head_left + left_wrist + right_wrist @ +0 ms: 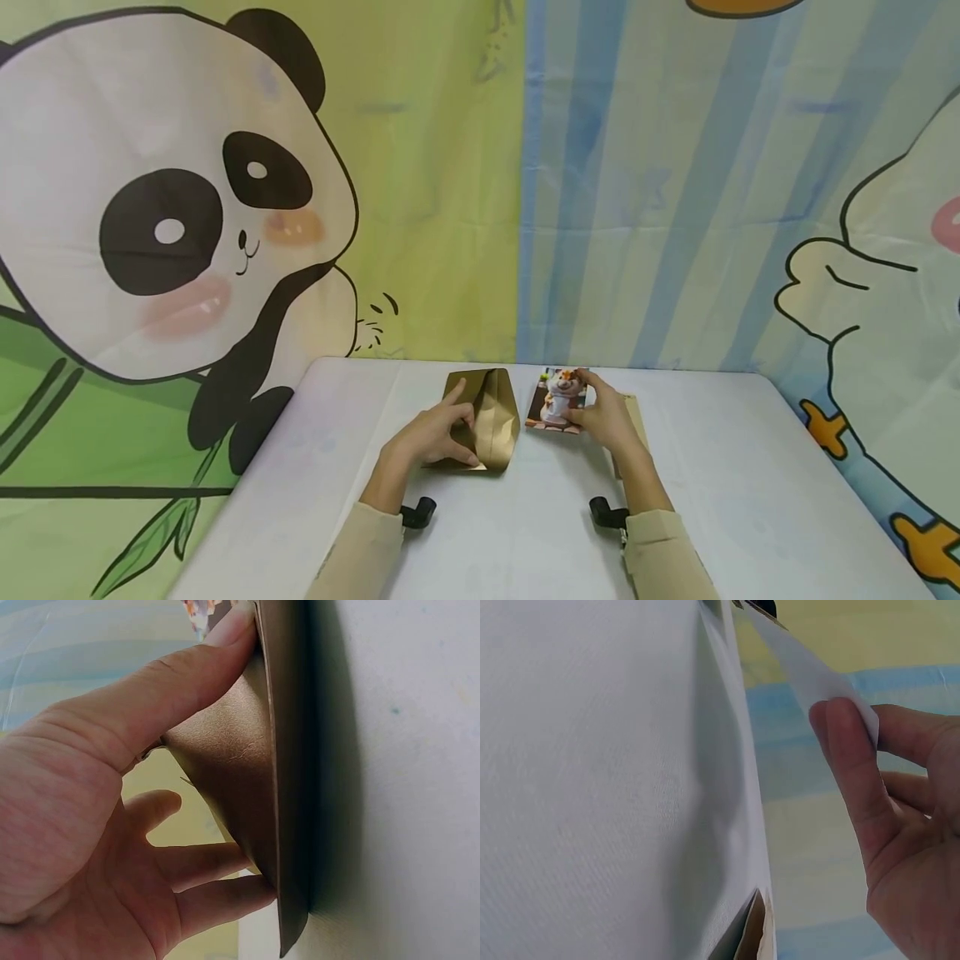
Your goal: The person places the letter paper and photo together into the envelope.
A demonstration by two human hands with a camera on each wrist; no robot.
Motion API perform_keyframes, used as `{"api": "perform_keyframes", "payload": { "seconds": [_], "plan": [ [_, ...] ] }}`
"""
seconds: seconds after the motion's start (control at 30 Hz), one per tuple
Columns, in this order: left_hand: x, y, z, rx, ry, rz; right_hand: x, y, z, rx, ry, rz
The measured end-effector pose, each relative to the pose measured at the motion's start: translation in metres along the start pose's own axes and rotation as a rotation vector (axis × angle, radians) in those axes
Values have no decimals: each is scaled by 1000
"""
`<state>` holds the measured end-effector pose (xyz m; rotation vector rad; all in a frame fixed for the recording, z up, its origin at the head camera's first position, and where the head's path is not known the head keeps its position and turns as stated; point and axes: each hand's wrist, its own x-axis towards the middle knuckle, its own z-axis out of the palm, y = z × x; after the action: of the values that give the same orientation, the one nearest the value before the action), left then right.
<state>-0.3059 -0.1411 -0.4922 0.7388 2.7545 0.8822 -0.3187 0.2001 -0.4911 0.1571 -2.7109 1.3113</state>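
Observation:
A gold envelope (501,425) lies on the table left of the middle, its flap side raised and creased. My left hand (435,435) holds it, with thumb and fingers spread across it. In the left wrist view, the thumb presses on the brown-gold paper (232,742) near its edge, and two fingertips touch it lower down. Right of the envelope, my right hand (606,417) pinches a picture card (551,402) showing a plush-like animal figure. The right wrist view shows the card's white back (810,671), tilted and raised off the table, between thumb and fingers.
A tan paper piece (636,415) lies partly hidden under my right forearm. The white table (300,517) meets a cartoon-printed cloth (600,208) at its far edge. Black wrist mounts (418,512) stick out from both sleeves.

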Motion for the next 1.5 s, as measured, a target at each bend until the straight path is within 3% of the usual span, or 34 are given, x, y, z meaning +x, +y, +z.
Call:
{"api": "perform_keyframes", "payload": {
  "seconds": [0.17,0.47,1.1,1.5],
  "plan": [
    [1,0,1,-8,1,4,-1,-3,1,95,-24,31],
    [4,0,0,-3,3,0,-2,-11,2,222,-127,-2],
    [2,0,-1,-7,4,-2,-5,-24,21,267,-268,-75],
    [0,0,0,4,-8,-10,-8,-31,36,261,-307,-131]
  ]
}}
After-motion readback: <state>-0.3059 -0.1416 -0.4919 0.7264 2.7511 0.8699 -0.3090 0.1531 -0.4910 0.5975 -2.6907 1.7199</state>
